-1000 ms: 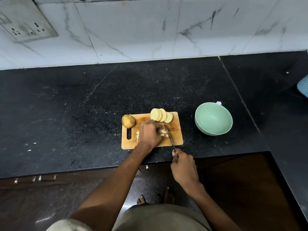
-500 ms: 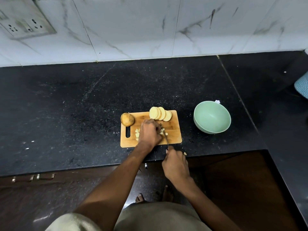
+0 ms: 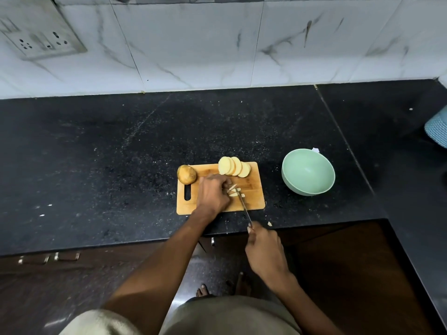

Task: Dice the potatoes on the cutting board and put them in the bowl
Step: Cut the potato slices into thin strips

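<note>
A wooden cutting board (image 3: 254, 182) lies on the black counter. At its far edge leans a row of pale potato slices (image 3: 234, 166), and a whole unpeeled potato (image 3: 186, 174) sits at its far left corner. My left hand (image 3: 212, 194) rests on the board with curled fingers holding down potato strips (image 3: 234, 191). My right hand (image 3: 263, 250) grips the handle of a knife (image 3: 243, 205), whose blade runs across the board's near edge to the strips. A pale green bowl (image 3: 308, 171) stands to the right of the board, with nothing visible inside.
A small potato bit (image 3: 269, 223) lies on the counter near its front edge. A blue woven object (image 3: 437, 129) sits at the far right. The tiled wall with a socket plate (image 3: 43, 37) runs behind. Dark cabinets and my bare feet show below.
My right hand has drawn the knife back toward me and a little right. My left hand stays on the strips, and the diced bits seen left of it earlier are hidden now.
</note>
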